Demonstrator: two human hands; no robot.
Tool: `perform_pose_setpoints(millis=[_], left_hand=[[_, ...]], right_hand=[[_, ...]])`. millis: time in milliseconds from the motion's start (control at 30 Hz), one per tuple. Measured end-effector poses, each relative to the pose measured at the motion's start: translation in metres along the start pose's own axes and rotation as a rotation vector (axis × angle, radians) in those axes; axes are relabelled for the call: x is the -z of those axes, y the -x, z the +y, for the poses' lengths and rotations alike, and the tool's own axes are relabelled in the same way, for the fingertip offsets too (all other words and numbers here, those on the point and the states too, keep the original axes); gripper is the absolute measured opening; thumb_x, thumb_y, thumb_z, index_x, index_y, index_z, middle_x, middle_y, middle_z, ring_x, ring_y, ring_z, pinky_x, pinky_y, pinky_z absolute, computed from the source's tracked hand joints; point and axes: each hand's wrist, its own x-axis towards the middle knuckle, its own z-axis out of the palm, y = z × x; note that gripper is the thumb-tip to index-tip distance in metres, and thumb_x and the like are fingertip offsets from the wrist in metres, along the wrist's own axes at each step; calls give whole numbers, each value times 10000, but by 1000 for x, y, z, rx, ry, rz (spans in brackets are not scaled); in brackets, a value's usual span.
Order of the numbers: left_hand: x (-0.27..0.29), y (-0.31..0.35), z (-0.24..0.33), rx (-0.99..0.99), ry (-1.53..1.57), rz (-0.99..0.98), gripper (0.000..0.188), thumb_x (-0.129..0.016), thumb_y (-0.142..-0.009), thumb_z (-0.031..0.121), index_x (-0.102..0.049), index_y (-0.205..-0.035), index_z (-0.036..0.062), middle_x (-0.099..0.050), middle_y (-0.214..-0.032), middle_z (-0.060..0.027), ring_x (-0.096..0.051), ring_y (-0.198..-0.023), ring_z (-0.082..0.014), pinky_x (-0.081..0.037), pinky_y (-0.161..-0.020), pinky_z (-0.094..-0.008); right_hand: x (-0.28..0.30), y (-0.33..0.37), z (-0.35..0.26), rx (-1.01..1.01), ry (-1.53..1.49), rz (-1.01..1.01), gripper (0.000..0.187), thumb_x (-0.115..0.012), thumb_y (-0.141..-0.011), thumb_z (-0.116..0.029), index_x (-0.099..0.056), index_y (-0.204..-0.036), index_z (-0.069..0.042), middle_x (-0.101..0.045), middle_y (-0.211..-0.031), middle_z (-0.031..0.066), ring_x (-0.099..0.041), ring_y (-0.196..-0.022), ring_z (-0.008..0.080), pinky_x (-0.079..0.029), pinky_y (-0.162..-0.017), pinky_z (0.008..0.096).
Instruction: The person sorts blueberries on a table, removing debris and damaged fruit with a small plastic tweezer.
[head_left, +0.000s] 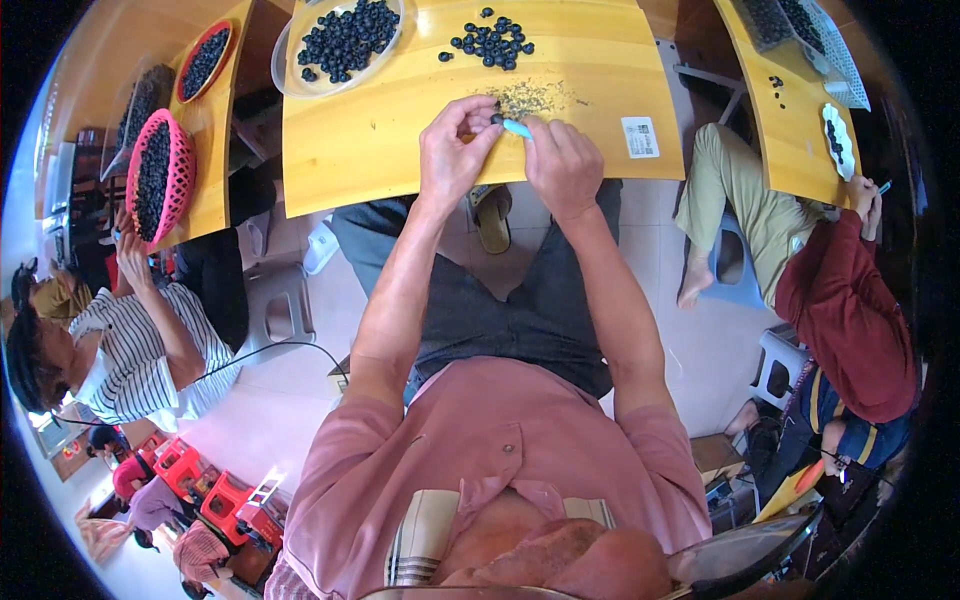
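Over the near part of a yellow wooden table (350,150), my left hand (450,152) pinches a small, round black piece (496,119) between thumb and fingertips. My right hand (562,165) grips a slim light-blue tool (517,128), whose front end meets the piece; its tip is too small to make out. Dark and pale scraps (535,98) are scattered on the wood just beyond my hands. Farther back lies a loose group of similar black pieces (492,45). A clear round bowl (284,62) at the back left holds many more.
A white label (640,137) is stuck on the table's right side. At the left table, a person in stripes (140,350) sits by a pink basket (181,150) of black pieces. To the right, a person in maroon (850,290) works near a white dish (848,160).
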Motion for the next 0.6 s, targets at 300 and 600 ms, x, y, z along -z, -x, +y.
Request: perform_pose_setpoints(millis=[300,600], left_hand=[[1,2,-1,24,16,-8,339,-773,-890,-80,-684,-1214,-35,-742,-1057,-75,-697,-913,-105,-591,-847,-258],[4,0,2,67,190,35,365,-767,-891,-92,-663,-1232,-17,-708,-1090,-79,-684,-933,-110,-567,-876,-251]], right_hand=[[2,0,-1,-15,3,-12,208,-779,-838,-146,-735,-1039,-118,-575,-754,45,-634,-678,242,-503,-608,396],[-2,-1,1,-71,40,-36,218,-771,-835,-146,-738,-1048,-114,-608,-776,46,-656,-704,248,-518,-619,401]])
